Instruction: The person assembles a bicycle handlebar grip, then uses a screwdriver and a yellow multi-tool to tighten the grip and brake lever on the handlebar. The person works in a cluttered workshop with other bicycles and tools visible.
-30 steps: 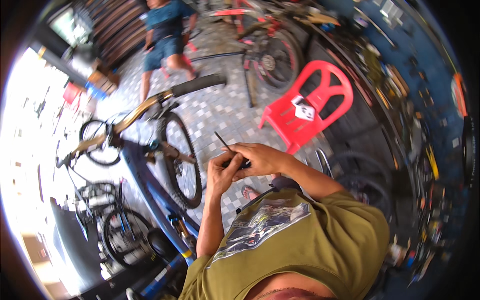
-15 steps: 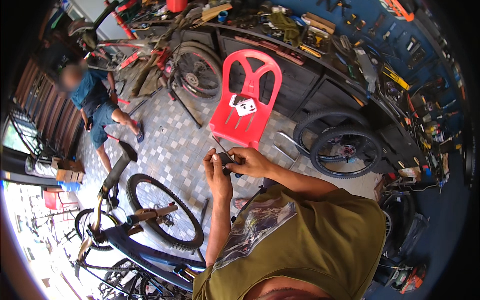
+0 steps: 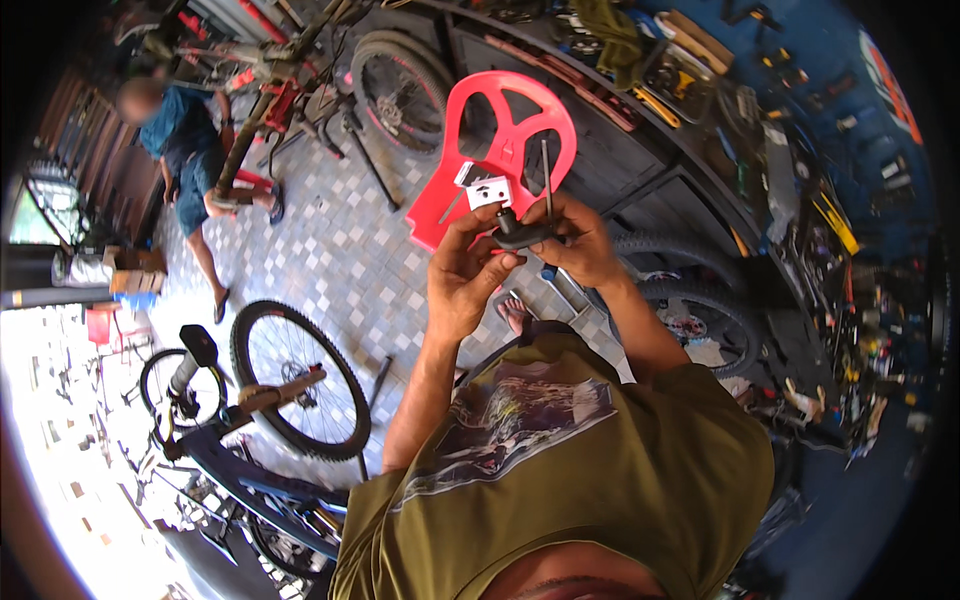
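Between both hands, in front of my chest, is a small black part (image 3: 522,238) with a short stub on top; its exact kind cannot be made out. My left hand (image 3: 462,280) pinches its left side between thumb and fingers. At its other end, the fingers of my right hand (image 3: 582,245) are closed on it. A thin straight metal rod (image 3: 546,170) stands up from the right fingers, like a hex key; where it meets the part is hidden. Beyond the hands, a white box (image 3: 488,191) lies on the seat of a red plastic chair (image 3: 510,100).
A blue bicycle (image 3: 235,478) with a knobby front wheel (image 3: 300,380) is at the left. Loose wheels (image 3: 690,320) lean by the dark cabinets at right. Tools crowd the workbench (image 3: 690,130). A person (image 3: 185,140) sits at far left beside another bicycle (image 3: 270,110).
My hands have moved up and right in the view, holding the black part higher. The rod, which pointed up and left, now stands nearly upright. The whole view has shifted and tilted.
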`<state>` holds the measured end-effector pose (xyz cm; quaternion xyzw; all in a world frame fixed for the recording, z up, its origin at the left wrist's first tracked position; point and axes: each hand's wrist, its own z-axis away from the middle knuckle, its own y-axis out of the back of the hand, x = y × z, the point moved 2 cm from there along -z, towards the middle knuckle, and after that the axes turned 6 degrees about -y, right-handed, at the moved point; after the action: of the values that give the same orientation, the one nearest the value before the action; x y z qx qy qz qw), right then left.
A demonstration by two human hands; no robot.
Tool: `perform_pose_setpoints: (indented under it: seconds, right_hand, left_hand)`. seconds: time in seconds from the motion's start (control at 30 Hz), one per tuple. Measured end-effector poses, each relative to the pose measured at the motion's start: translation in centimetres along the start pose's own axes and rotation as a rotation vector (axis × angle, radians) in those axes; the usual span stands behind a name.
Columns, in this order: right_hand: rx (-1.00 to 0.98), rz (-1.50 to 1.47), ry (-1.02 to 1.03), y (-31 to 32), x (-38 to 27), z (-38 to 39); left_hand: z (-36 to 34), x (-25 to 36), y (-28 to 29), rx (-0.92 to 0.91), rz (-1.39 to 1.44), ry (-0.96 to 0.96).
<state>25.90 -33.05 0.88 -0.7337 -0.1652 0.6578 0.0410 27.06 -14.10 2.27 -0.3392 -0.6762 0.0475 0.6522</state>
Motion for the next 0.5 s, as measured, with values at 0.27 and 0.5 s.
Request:
perform_pose_setpoints:
  seconds: [0.27, 0.5]
  right_hand:
    - [-0.216, 0.108, 0.144, 1.3, -2.3, -4.1]
    - [-0.271, 0.077, 0.123, 0.8, -2.1, -6.1]
  left_hand:
    - [-1.7, 2.1, -1.0, -0.051, -0.141, -0.256]
    - [-1.9, 3.4, -1.2, -0.021, -0.344, -0.372]
